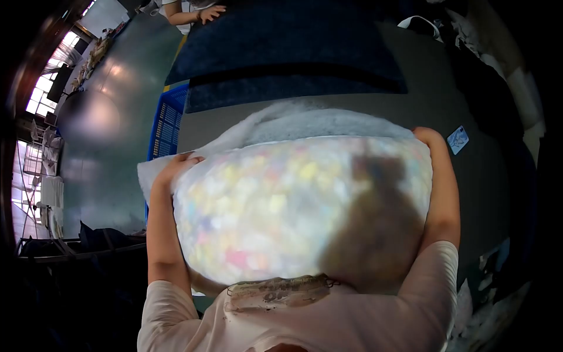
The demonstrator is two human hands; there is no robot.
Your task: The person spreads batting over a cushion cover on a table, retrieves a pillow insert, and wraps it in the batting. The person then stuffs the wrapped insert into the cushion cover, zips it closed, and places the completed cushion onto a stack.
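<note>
A large, plump white cushion [264, 205] fills the middle of the view, close to my chest. Multicoloured pieces show through its thin cover, and a dark shadow falls over its right half. My left hand [180, 168] grips its upper left edge, with a sheet of white fluffy wadding [328, 120] beside the fingers. At the upper right corner my right hand [423, 136] is closed around the edge, most of its fingers hidden. The wadding spreads beyond the cushion's far edge, on the grey table.
Dark blue fabric [281, 53] lies across the far part of the grey table [428, 76]. A blue plastic crate [167, 120] stands at the table's left side. A phone-like card [458, 140] lies right of my forearm. Another person's hand [211, 14] rests on the fabric at the top.
</note>
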